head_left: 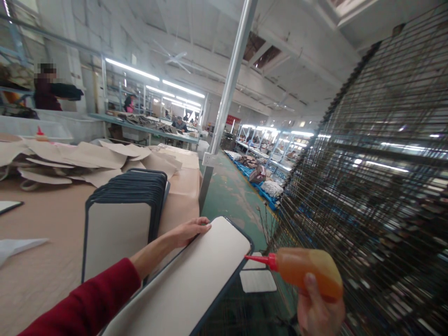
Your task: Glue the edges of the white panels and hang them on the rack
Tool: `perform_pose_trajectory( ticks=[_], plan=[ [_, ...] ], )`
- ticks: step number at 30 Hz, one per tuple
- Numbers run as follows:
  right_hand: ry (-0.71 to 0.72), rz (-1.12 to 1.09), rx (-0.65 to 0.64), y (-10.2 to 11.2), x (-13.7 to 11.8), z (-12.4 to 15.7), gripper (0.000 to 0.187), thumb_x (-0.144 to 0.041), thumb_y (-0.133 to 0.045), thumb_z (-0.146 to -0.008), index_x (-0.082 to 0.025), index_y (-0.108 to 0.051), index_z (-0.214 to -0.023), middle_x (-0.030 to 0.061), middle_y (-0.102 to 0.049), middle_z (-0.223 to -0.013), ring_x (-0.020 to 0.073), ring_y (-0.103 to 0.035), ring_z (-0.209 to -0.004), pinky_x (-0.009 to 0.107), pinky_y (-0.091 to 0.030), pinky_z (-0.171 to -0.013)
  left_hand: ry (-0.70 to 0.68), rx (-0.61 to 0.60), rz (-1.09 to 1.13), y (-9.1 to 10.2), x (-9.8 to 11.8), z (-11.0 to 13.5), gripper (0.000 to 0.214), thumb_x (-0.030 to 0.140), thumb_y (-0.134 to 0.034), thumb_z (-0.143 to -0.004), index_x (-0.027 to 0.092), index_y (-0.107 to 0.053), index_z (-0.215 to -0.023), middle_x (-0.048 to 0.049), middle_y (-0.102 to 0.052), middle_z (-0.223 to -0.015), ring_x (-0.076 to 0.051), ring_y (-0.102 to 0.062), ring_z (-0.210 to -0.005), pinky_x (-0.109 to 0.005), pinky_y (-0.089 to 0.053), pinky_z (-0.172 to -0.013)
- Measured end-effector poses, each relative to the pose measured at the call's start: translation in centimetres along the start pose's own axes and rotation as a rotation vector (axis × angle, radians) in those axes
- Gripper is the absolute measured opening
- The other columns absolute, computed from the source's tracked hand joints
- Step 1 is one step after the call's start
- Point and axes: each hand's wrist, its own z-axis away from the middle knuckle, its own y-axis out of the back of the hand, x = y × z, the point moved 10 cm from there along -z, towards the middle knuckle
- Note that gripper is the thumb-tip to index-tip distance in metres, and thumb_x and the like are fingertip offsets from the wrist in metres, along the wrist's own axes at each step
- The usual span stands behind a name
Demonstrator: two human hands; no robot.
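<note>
My left hand (193,231) grips the upper left edge of a long cream panel (196,280) with rounded corners and a dark rim, thumb on its face. The panel is tilted, its lower end cut off by the frame. In my right hand (320,308) is a squeeze bottle (308,270) of amber liquid with a red nozzle. The bottle lies nearly level, and its tip points left at the panel's right rim, close to the corner; whether it touches I cannot tell. Left of the panel stands a stack of similar dark-rimmed panels (119,233).
Loose beige sheets (91,158) are heaped on the brown-covered table (42,219). A metal post (227,84) rises at its far right corner. Tall wire racks (367,186) fill the right side. A person (49,91) in dark red stands far left, beyond a white tub (63,128).
</note>
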Motion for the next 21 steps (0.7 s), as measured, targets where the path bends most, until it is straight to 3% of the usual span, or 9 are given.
perform_pose_trajectory(
  ticks=[5,10,14,21],
  plan=[
    [-0.053,-0.094,0.021,-0.2,0.9,-0.2,0.044,-0.027,-0.082,-0.053,-0.02,-0.06,-0.091,-0.0025,-0.063,-0.091,0.0105,-0.058,-0.081,0.017,-0.051,-0.073,0.012,-0.028,0.0,0.1,0.2,0.1,0.047,0.044,-0.077,-0.056,0.018,-0.048,-0.082,0.0034,-0.059,-0.064,-0.011,-0.054,-0.053,-0.021,-0.041,-0.05],
    [-0.096,-0.11,-0.038,-0.7,1.9,0.0,0.044,-0.024,-0.081,-0.056,-0.02,-0.061,-0.095,0.0007,-0.064,-0.093,0.0141,-0.059,-0.082,0.024,-0.054,-0.071,0.021,-0.01,0.01,0.4,0.2,-0.1,0.048,0.044,-0.078,-0.055,0.017,-0.049,-0.082,0.0036,-0.059,-0.063,-0.011,-0.054,-0.052,-0.021,-0.041,-0.049],
    [-0.112,-0.124,-0.011,-0.8,2.3,0.1,0.041,-0.027,-0.082,-0.054,-0.02,-0.062,-0.089,-0.0033,-0.063,-0.083,0.0102,-0.058,-0.077,0.016,-0.052,-0.068,0.023,-0.007,0.022,0.6,-0.1,-0.5,0.05,0.046,-0.078,-0.054,0.017,-0.049,-0.082,0.0037,-0.058,-0.063,-0.011,-0.053,-0.053,-0.022,-0.041,-0.051],
    [-0.146,-0.157,-0.021,-1.4,2.6,0.2,0.041,-0.026,-0.083,-0.053,-0.02,-0.063,-0.088,-0.0043,-0.066,-0.085,0.0099,-0.059,-0.074,0.016,-0.052,-0.065,0.021,0.015,0.015,1.1,-0.6,-1.4,0.05,0.048,-0.077,-0.053,0.018,-0.047,-0.08,0.0053,-0.056,-0.061,-0.01,-0.051,-0.054,-0.022,-0.039,-0.053]
  ],
)
